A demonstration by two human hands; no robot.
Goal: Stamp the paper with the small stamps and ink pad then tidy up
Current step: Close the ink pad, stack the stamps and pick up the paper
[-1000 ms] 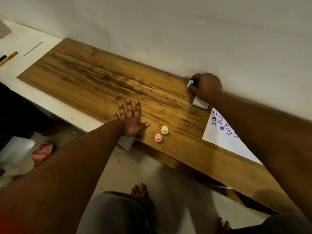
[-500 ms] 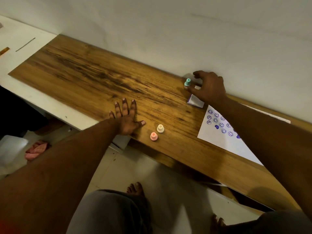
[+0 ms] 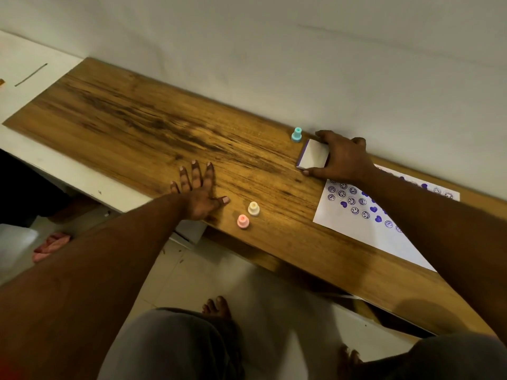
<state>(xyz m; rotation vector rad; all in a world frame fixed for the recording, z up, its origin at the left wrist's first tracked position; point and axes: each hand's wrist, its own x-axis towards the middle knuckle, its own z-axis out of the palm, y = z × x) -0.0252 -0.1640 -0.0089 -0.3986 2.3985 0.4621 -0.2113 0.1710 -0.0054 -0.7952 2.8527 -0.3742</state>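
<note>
Our right hand point(image 3: 341, 157) clasps the small white, purple-edged rectangular ink pad point(image 3: 313, 154) by its short edges on the brown wooden board point(image 3: 142, 124), beside the stamped white paper point(image 3: 356, 215), a thing we judge light and rigid, while our left hand point(image 3: 199, 192) rests flat, holding nothing.

Ink pad point(image 3: 313, 154): small rectangular case, pale lid, purple edge on left side, tilted, near wall at sheet's far-left corner.
Teal stamp point(image 3: 296, 134): upright, just left of ink pad, close to wall.
Cream stamp point(image 3: 253, 208) and pink stamp point(image 3: 243, 221): upright, side by side near front edge.
Paper point(image 3: 348, 227): white sheet, flat, covered with purple smiley and heart prints.
</note>
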